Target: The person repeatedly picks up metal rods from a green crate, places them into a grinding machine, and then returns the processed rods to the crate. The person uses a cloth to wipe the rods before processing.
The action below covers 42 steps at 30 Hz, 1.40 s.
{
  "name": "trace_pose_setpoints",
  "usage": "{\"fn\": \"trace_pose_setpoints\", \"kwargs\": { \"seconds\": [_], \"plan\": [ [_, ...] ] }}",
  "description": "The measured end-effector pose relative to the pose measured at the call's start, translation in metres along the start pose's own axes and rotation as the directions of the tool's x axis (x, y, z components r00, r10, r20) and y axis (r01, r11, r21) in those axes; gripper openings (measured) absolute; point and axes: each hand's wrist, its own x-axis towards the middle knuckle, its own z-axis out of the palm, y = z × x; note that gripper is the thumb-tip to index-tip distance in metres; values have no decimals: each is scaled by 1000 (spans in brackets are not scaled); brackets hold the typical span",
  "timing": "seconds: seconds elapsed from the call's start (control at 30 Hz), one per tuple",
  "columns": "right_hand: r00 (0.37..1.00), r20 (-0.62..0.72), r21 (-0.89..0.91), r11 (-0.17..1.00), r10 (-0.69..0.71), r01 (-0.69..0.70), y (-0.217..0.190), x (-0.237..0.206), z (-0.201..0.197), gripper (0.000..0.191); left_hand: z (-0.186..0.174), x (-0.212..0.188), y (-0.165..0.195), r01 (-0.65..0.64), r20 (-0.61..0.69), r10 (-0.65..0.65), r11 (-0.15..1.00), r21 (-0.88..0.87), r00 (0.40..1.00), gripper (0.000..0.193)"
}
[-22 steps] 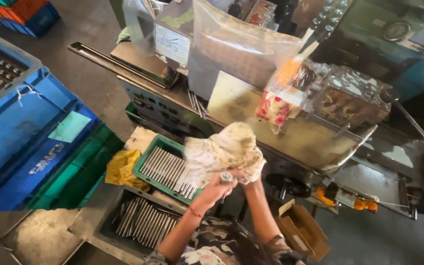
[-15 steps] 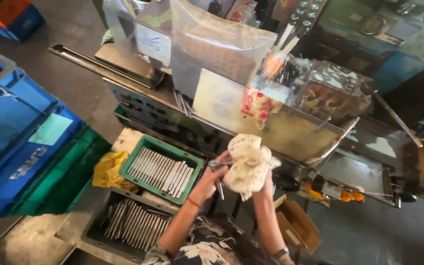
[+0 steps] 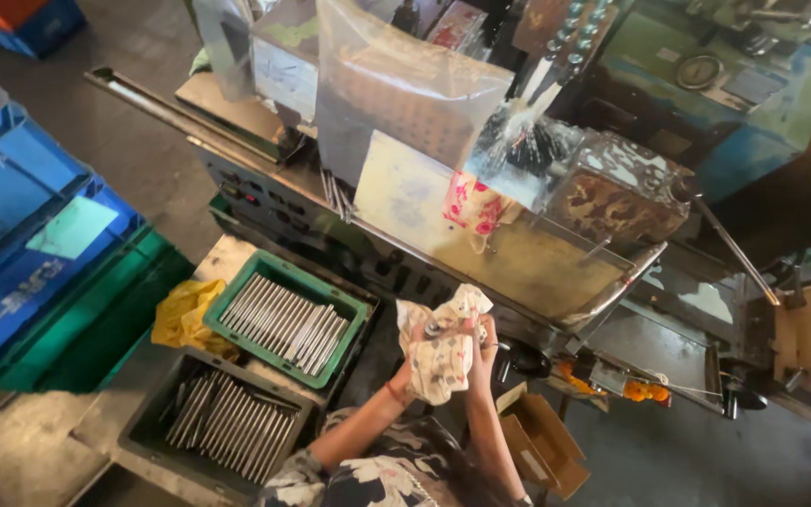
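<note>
Both hands, the left hand (image 3: 412, 361) and right hand (image 3: 481, 340), clench a soft, limp printed rag (image 3: 443, 352) around a short metal rod (image 3: 432, 329), right of the green tray (image 3: 285, 319). The rod looks stiff, heavy, probably oily; grip through cloth.

dim workshop light, glare on plastic sheeting, dark right corner, slight blur

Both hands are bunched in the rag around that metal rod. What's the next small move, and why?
Probably draw the rod through the rag with the left hand while the right hand grips. Only the rod's end shows, and the green tray of rods sits just left.
</note>
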Motion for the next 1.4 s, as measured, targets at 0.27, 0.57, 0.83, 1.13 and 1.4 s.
{"fn": "trace_pose_setpoints", "kwargs": {
  "seconds": [0.27,0.57,0.83,1.13,1.4],
  "plan": [
    [978,179,-153,985,109,-82,-48,-3,24,56,-12,34,14,-84,-278,166,955,286,946,35],
    [937,151,-262,927,314,-268,-16,-19,33,42,-17,16,48,-274,88,264,844,460,961,62],
    [857,382,-448,880,347,-157,42,18,67,34,-49,-21,86,-328,-18,356,879,345,934,50],
    [922,181,-411,878,343,-246,-13,86,41,50,-135,-77,249,-341,-685,403,910,234,606,46],
    [833,-186,-523,665,521,-533,9,51,-24,47,-262,-74,390,-91,-215,966,229,969,142,37]
  ]
}}
